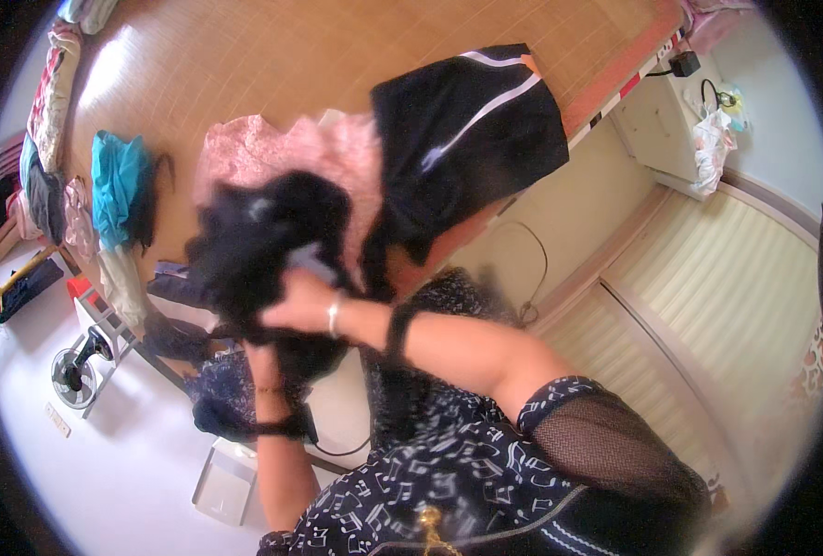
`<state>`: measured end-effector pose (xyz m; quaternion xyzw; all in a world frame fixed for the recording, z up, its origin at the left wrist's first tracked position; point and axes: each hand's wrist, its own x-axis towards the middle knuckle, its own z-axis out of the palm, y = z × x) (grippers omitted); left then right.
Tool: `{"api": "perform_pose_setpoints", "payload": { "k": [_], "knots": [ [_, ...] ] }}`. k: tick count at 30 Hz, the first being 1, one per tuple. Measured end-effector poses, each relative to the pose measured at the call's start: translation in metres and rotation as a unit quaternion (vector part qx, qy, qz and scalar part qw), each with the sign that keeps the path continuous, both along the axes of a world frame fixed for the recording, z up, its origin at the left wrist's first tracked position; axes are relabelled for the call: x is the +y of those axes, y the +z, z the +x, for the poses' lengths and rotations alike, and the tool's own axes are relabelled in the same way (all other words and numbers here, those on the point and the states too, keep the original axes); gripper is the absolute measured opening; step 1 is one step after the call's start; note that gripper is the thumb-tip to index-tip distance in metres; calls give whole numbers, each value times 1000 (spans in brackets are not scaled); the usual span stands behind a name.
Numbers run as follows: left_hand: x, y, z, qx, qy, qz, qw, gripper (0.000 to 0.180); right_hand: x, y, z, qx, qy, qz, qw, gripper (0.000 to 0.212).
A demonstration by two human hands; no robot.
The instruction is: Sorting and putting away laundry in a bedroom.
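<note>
A bunched black garment (272,222), smeared by motion, is in front of me over the near side of the wooden table. My right hand (302,301), a pale bracelet at its wrist, is closed on the garment's lower part. Just below it my left hand (263,360) goes in under the black cloth, which hides its fingers. Behind the garment a pink lacy piece of clothing (254,144) is spread on the tabletop. To its right lies a flat black garment with white stripes (476,120), partly over the pink one.
The brown tabletop (272,65) extends away from me. At left lie a blue garment (120,185) and several clothes along the edge. A fan (76,375) stands below left. At right are a white cabinet (652,139), a hanging plastic bag (711,153) and a cable (543,255).
</note>
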<state>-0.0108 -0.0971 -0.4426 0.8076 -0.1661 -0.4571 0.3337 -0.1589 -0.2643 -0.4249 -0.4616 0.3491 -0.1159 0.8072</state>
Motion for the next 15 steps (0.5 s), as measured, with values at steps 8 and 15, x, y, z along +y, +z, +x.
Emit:
{"api": "perform_pose_setpoints", "payload": {
  "k": [8, 15],
  "knots": [
    [-27, 28, -48, -183, -100, 19, 978, 85, -10, -49, -19, 94, 85, 96, 987, 54],
    [-21, -41, -45, -394, -275, 47, 876, 85, -82, -83, -157, 356, -165, -338, 855, 23]
  ]
}}
